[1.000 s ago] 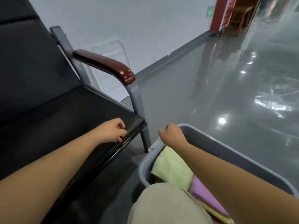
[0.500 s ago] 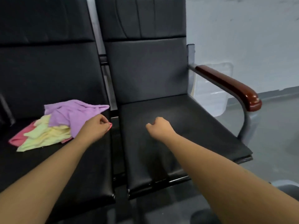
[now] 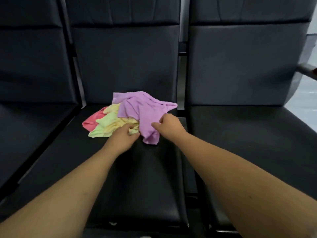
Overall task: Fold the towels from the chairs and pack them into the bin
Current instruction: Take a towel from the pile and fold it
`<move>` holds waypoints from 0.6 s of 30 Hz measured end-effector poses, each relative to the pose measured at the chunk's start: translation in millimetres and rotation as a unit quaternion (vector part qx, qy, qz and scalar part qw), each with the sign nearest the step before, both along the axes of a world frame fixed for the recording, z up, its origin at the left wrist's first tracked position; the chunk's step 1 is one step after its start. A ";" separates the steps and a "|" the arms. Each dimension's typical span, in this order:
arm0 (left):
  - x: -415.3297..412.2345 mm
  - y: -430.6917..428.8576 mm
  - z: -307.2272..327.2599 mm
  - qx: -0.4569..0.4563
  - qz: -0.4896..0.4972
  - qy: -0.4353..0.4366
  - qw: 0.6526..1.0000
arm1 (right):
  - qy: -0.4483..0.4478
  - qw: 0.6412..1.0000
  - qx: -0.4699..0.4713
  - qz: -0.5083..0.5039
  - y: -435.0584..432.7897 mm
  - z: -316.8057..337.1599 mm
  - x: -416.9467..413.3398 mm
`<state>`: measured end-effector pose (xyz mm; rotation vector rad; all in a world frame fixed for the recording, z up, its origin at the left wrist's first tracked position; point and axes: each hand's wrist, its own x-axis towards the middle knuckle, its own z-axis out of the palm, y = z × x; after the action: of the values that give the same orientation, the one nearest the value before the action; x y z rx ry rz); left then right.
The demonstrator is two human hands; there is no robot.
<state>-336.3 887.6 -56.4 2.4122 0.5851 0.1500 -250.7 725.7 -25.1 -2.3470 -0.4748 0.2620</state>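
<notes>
Purple towel [image 3: 145, 112] lies crumpled on top of a loose pile, on the middle seat [image 3: 145, 177], toward its back and right edge. Its near corner hangs toward the seat front. Under it and to the left are a yellow towel [image 3: 120, 123], a light green towel [image 3: 106, 120] and, farthest left, a pink towel [image 3: 91, 121], all bunched and overlapping.

Right grip [image 3: 169, 126] is on the purple towel's right side, thumb and curled fingers pinching the cloth. Left grip [image 3: 123, 136] sits at the pile's near edge, where yellow meets purple. Its fingers are curled against the cloth, but I cannot tell if it really holds anything.

Progress, as a judgement: mid-task at best. Nothing in this pile is folded and every towel here is still on the chair. This looks like the pick-up of the next towel, likely the purple one. Bin is out of view, so what is already packed cannot be told. Left to do: fold each towel and pack it.

Counts: purple 1, pink 1, and yellow and green look like 1 each, though they are tangled, so maybe more. That makes at least 4 towels. Grips 2. Black seats in view 3: the middle one, the left seat [image 3: 34, 134] and the right seat [image 3: 248, 143], the side ones carrying no towels.
</notes>
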 end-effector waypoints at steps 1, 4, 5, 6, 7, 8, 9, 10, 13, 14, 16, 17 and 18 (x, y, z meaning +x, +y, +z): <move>4.1 -0.7 -3.8 -0.011 0.006 0.006 1.000 | 0.011 1.000 -0.002 0.001 9.5 -4.2 0.5; 15.4 6.2 -15.4 -0.030 0.034 0.004 0.999 | 0.075 0.997 0.031 -0.019 30.7 -22.8 3.9; 17.4 6.8 -16.6 -0.028 0.041 0.002 0.999 | 0.077 0.996 0.030 -0.026 32.2 -25.8 4.7; 18.6 7.6 -16.6 -0.025 0.047 -0.005 0.999 | 0.062 0.997 0.028 -0.035 33.5 -29.4 7.6; 18.0 7.5 -15.0 -0.025 0.053 -0.016 0.998 | 0.045 0.997 0.033 -0.044 34.1 -31.5 10.1; 16.3 5.8 -11.5 -0.024 0.059 -0.036 0.997 | 0.038 0.997 0.052 -0.049 33.0 -33.1 13.4; 14.4 4.1 -8.3 -0.024 0.067 -0.061 0.996 | 0.041 0.994 0.086 -0.051 32.6 -31.1 15.1; 14.0 1.6 -4.8 -0.031 0.077 -0.085 0.993 | 0.050 0.989 0.132 -0.052 30.3 -27.1 15.6; 19.3 -9.3 11.4 -0.233 0.133 -0.106 0.958 | 0.088 0.966 0.242 -0.012 17.6 -4.3 9.1; 20.3 -14.8 17.8 -0.338 0.144 -0.098 0.925 | 0.112 0.956 0.270 0.014 12.1 4.7 5.9; 18.0 -24.2 27.2 -0.527 0.138 -0.093 0.833 | 0.177 0.924 0.329 0.077 -4.2 21.1 -1.3; 15.2 -28.0 31.8 -0.595 0.124 -0.102 0.787 | 0.214 0.904 0.353 0.114 -13.2 26.2 -3.6; 12.5 -31.8 36.5 -0.649 0.112 -0.122 0.742 | 0.252 0.882 0.368 0.152 -24.4 32.0 -7.0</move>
<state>-323.8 855.8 -19.8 0.9273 0.5598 0.0959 -257.7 701.3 6.9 -1.3848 -0.5567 0.6859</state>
